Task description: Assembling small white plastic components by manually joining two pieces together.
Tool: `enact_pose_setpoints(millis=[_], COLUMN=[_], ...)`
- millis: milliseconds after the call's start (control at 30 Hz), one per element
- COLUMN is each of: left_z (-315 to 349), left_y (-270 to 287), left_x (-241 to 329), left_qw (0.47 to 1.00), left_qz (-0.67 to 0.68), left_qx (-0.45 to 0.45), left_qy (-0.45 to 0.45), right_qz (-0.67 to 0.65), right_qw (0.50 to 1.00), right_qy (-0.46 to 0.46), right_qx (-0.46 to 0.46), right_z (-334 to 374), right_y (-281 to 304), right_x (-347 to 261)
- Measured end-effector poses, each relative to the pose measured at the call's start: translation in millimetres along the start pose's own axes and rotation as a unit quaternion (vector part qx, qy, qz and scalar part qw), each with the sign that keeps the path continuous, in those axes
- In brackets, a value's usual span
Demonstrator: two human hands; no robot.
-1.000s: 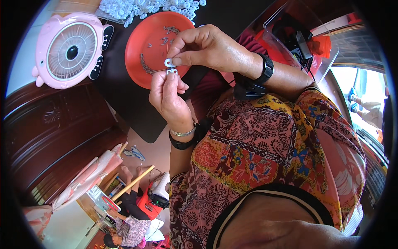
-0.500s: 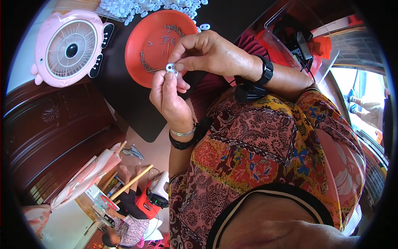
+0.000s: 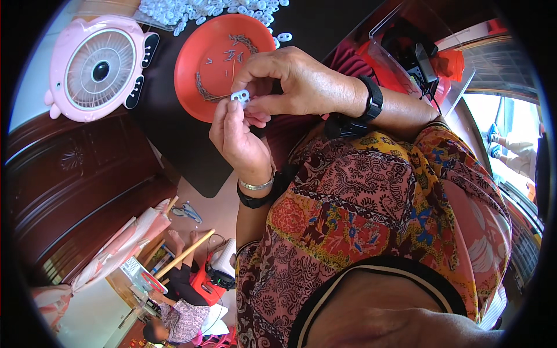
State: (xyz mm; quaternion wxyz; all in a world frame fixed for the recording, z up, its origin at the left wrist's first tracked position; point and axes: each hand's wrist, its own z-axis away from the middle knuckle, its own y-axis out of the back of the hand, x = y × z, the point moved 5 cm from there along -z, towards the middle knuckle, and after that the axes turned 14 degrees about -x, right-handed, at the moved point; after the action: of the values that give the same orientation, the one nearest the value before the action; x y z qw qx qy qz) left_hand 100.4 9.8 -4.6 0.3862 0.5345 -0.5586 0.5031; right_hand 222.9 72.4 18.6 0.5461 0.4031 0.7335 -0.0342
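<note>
A small white plastic piece with holes [image 3: 240, 97] is held in front of me, over the near edge of a red bowl [image 3: 187, 52]. My left hand [image 3: 239, 139] is closed, pinching the piece from below between thumb and fingertips. From the right, my right hand [image 3: 284, 81] closes its thumb and index finger at the piece's other side. Its remaining fingers are curled and partly hidden. Inside the bowl lie several small thin metal parts [image 3: 204, 90], too small to name. Behind the bowl a heap of similar white pieces [image 3: 191, 8] covers the table.
A pink fan [image 3: 100, 71] stands left of the bowl on the dark table [image 3: 191, 156]. At the right is a clear plastic bin [image 3: 458, 75] with dark items and a red-orange bag. A person [image 3: 185, 319] sits in the background, lower left.
The white piece has turned between my fingers and now shows more of its holed face. My right hand has shifted slightly down, and its thumb has moved along the piece.
</note>
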Motion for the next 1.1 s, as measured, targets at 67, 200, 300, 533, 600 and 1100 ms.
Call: enact_pose_setpoints(millis=[67, 200, 300, 533, 600, 1100], left_z=[0, 1, -3, 0, 1, 4], left_y=[-1, 1, 0, 1, 4, -2], left_x=[2, 1, 2, 2, 1, 3], left_qw=[1.000, 0.999, 0.999, 0.999, 1.000, 0.999], left_qz=[0.008, -0.026, -0.035, -0.036, -0.017, -0.028], left_qx=[0.001, 0.016, 0.019, 0.020, 0.013, 0.014], left_qy=[0.008, 0.020, 0.003, 0.003, -0.021, -0.044], right_qz=[0.004, -0.006, 0.031, 0.165, 0.115, 0.134], right_qw=[1.000, 1.000, 0.999, 0.982, 0.990, 0.989], right_qy=[0.011, 0.004, 0.017, 0.088, 0.080, 0.068], right_qx=[-0.013, -0.017, 0.006, 0.038, 0.026, -0.013], right_z=[0, 0, -2, -5, -4, 0], right_y=[-1, -2, -2, -6, -6, -8], right_x=[-1, -2, -5, -13, -9, -13])
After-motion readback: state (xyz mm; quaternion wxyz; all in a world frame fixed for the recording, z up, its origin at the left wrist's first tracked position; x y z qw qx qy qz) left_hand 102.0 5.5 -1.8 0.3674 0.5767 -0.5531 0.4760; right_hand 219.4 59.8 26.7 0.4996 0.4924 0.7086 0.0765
